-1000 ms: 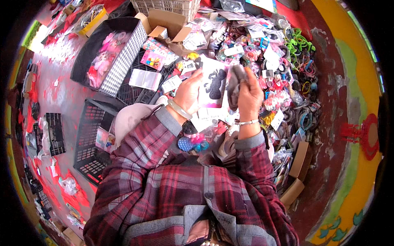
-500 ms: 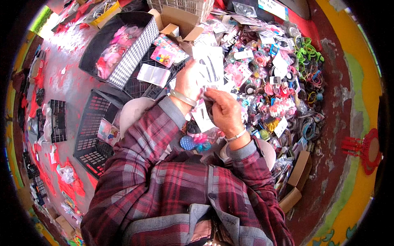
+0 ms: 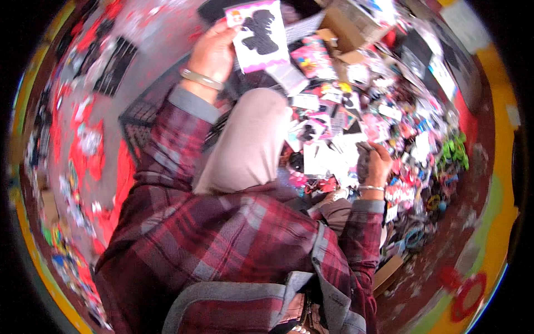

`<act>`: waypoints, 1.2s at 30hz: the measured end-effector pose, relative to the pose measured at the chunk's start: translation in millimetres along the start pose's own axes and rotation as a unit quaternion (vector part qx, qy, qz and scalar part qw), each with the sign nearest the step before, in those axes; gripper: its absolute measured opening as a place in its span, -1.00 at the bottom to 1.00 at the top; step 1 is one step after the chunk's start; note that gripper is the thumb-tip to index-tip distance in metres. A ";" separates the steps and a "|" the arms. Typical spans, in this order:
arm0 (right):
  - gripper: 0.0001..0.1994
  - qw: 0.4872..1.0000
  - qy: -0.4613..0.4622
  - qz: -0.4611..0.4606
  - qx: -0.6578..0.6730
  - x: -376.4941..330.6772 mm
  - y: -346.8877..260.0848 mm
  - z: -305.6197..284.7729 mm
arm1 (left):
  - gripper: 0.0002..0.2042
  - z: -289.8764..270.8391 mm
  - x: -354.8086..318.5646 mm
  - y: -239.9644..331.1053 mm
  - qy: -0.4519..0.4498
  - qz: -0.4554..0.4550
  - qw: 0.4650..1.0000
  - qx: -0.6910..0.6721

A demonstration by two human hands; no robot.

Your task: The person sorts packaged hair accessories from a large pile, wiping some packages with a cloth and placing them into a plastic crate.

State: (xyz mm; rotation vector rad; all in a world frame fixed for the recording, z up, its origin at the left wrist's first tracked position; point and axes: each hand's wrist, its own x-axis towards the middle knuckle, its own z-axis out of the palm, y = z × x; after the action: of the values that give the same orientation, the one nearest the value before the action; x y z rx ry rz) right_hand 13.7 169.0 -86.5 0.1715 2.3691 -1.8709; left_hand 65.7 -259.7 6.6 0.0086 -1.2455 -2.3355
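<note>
My left hand (image 3: 214,50) is raised to the upper left and grips a white card (image 3: 260,34) with a black hair piece fixed to it and a pink lower edge. My right hand (image 3: 375,164) is low on the right, over a heap of small packaged accessories (image 3: 356,117), with its fingers closed on a small dark item (image 3: 363,161). A bracelet sits on each wrist. Plaid sleeves cover both forearms, and my knee in beige cloth (image 3: 250,142) rises between the hands.
A black plastic crate (image 3: 139,119) lies under my left arm. A cardboard box (image 3: 347,22) stands at the top. Green and dark hair bands (image 3: 453,153) lie at the right. Red and black packets cover the floor at the left.
My hands, which were together at the card, have parted. The left one has swung up and left with the card. The right one has dropped toward the heap.
</note>
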 end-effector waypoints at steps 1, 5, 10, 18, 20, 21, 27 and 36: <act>-0.75 0.999 0.005 -0.002 -0.049 -4.6 -4.6 4.4 | -0.78 -34.8 -10.5 31.8 0.011 -0.034 0.996 0.082; -0.75 0.963 -0.030 -0.140 -0.228 0.9 34.7 7.5 | -0.78 -176.3 -63.6 120.2 0.111 -0.174 0.813 0.544; -0.75 0.952 -0.092 -0.050 -0.287 -22.9 37.5 33.0 | -0.79 -324.8 -164.1 121.1 0.054 -0.253 0.621 0.740; -0.77 0.944 -0.085 -0.004 -0.318 -23.0 45.7 51.0 | -0.75 -446.9 -234.1 -7.3 -0.082 -0.390 0.481 0.781; -0.76 0.924 -0.065 -0.004 -0.376 -36.0 29.6 53.2 | -0.74 -517.4 -241.8 -77.1 -0.146 -0.433 0.444 0.771; -0.76 0.914 -0.093 -0.008 -0.394 -25.1 31.5 67.5 | -0.74 -557.3 -282.3 -85.4 -0.161 -0.478 0.403 0.764; -0.75 0.923 -0.070 0.004 -0.377 -23.4 27.5 59.2 | -0.67 -504.9 -239.6 -122.3 -0.132 -0.512 0.435 0.729; -0.79 0.932 -0.115 0.018 -0.343 -18.6 35.9 85.1 | -0.56 -514.6 -299.9 -112.7 0.048 -0.516 0.454 0.725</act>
State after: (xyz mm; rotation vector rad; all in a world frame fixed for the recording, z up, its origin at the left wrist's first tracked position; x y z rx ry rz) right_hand 39.7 94.2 -137.5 -0.0697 2.6433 -0.8880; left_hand 400.5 -481.8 -447.3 1.8074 -3.2314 -0.7316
